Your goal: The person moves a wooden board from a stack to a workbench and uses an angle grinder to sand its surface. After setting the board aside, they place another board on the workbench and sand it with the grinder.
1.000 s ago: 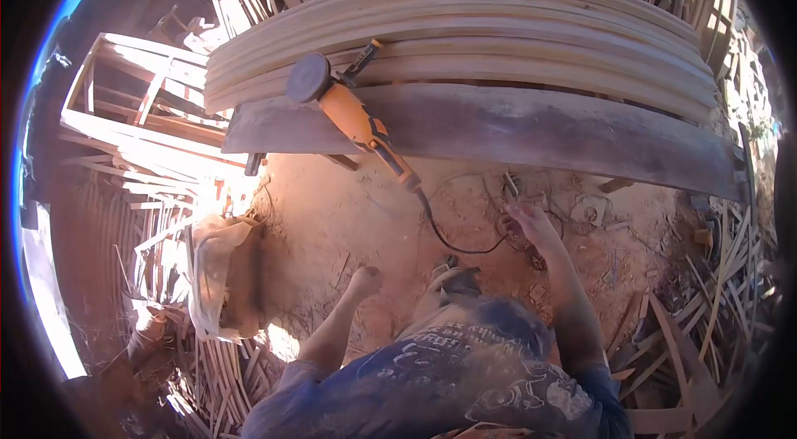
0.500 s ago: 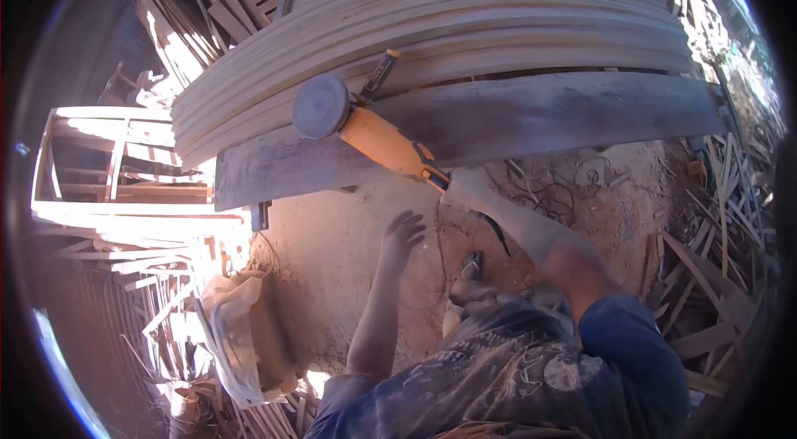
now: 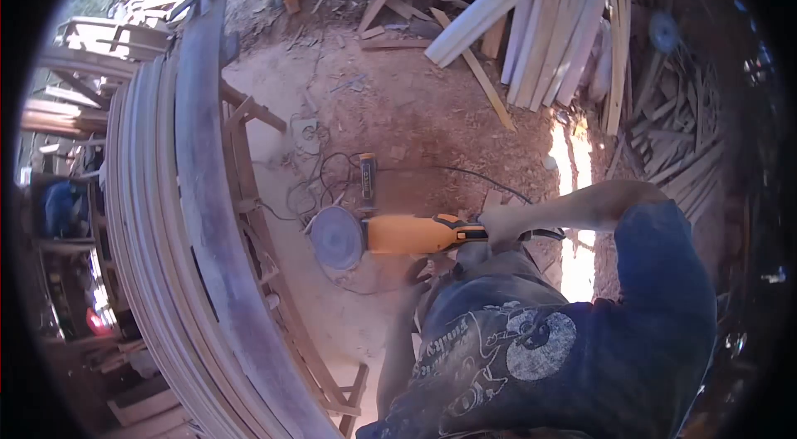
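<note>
My right hand [image 3: 501, 227] grips the rear handle of an orange angle grinder [image 3: 415, 234] and holds it level in the air over the dirt floor. Its grey sanding disc [image 3: 336, 237] points left, toward the long dark plank [image 3: 203, 181]. A black and orange side handle [image 3: 366, 177] sticks out from the grinder's head. The black power cable [image 3: 473, 175] trails right, behind my arm. My left hand [image 3: 415, 273] is a blur just under the grinder body; whether it touches the tool I cannot tell.
Curved pale wooden slats [image 3: 137, 256] are stacked along the left behind the plank, on a wooden frame [image 3: 257, 248]. Loose boards [image 3: 540, 15] and offcuts [image 3: 664, 140] lie at the top and right. Tangled wire [image 3: 311, 140] lies on the red dirt.
My right hand has taken the grinder off the plank and now holds it in the air. The view has swung round, so the plank and slats now lie to the left.
</note>
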The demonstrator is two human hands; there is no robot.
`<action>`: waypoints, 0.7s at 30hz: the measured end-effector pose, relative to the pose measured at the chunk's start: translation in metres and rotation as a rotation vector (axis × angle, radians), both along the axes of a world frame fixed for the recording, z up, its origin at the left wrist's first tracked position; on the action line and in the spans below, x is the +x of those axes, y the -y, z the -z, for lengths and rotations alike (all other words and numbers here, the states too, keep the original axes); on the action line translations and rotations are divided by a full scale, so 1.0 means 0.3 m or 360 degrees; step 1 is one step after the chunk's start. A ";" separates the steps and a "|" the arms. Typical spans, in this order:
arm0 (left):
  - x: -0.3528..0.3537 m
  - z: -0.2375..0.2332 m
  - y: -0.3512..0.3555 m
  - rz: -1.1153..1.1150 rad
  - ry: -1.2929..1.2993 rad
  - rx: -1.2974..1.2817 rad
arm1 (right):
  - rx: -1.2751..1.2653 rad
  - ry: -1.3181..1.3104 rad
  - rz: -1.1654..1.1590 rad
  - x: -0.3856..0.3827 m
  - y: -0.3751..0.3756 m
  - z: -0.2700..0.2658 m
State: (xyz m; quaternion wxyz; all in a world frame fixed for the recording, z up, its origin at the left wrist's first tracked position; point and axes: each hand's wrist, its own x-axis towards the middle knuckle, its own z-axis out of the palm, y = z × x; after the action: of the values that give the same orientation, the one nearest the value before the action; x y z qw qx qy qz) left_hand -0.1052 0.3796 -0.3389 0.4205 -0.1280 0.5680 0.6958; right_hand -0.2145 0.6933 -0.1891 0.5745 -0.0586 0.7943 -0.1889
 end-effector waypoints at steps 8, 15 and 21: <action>0.095 0.019 0.199 0.0127 0.0539 -0.0962 | -0.0425 0.0806 0.2755 0.175 -0.412 0.855; 0.222 -0.296 0.214 0.0260 0.1001 -0.1378 | -0.0832 0.0413 0.3911 0.183 -0.964 1.317; 0.231 -0.157 0.183 0.0137 0.1183 -0.1445 | -0.0877 0.0127 0.4218 0.192 -1.268 1.683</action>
State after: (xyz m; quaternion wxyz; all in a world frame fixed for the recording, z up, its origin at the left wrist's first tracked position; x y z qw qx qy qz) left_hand -0.0358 0.3246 -0.2917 0.5224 -0.5075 0.6283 0.2735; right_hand -0.1568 1.0737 -0.6940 -0.0458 0.6378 0.1727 -0.7492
